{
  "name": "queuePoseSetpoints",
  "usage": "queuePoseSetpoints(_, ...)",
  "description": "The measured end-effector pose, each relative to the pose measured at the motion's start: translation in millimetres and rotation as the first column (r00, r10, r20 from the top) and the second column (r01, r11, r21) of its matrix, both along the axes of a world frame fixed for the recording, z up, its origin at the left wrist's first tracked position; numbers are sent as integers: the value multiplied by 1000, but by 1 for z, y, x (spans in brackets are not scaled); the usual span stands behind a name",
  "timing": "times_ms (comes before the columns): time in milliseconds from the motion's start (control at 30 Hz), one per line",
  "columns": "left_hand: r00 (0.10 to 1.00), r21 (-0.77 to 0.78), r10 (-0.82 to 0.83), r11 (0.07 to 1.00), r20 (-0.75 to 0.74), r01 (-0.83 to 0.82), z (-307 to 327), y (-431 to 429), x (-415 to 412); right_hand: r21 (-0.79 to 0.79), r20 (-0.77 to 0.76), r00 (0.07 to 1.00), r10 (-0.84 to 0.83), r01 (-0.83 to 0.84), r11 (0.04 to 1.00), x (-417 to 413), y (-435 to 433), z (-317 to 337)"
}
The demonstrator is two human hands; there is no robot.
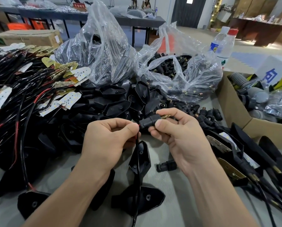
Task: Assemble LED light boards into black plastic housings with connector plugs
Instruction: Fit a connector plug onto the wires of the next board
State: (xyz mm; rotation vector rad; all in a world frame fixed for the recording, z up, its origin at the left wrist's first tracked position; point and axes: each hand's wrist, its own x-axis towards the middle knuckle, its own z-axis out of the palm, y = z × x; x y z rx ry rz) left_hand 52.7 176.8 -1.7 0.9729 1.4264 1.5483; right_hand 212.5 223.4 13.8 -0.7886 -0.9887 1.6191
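Fingers (130, 129) on your left hand (107, 138) are pinching the red-and-black wire (137, 149) right at the mouth of the connector plug (149, 121). Your right hand (182, 135) pinches the plug itself, brass end pointing right. It's all held over a black housing (141, 161) near the tabletop's (169, 185) front edge.

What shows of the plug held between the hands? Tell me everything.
The plug is a short black piece, plastic by its look, with a ridged collar and a brass threaded stud at its right end. It lies nearly level, tilted up slightly to the right, above the table. The right hand pinches it between thumb and fingers. The left hand pinches a wire at the plug's left end; whether the wire is already inside cannot be told.
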Motion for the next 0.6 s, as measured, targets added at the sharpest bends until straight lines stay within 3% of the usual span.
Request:
queuePoseSetpoints(267,994,-36,-92,995,58,94,2,-2,3,59,102,995,7,-13,998,7,0,4)
queuePoseSetpoints(467,993,9,-61,998,105,61,5,-2,3,70,179,984,5,-18,997,1,-2,4)
queuePoseSetpoints(600,995,59,-94,994,-20,95,5,-2,3,75,184,981,57,-71,995,-1,-3,5)
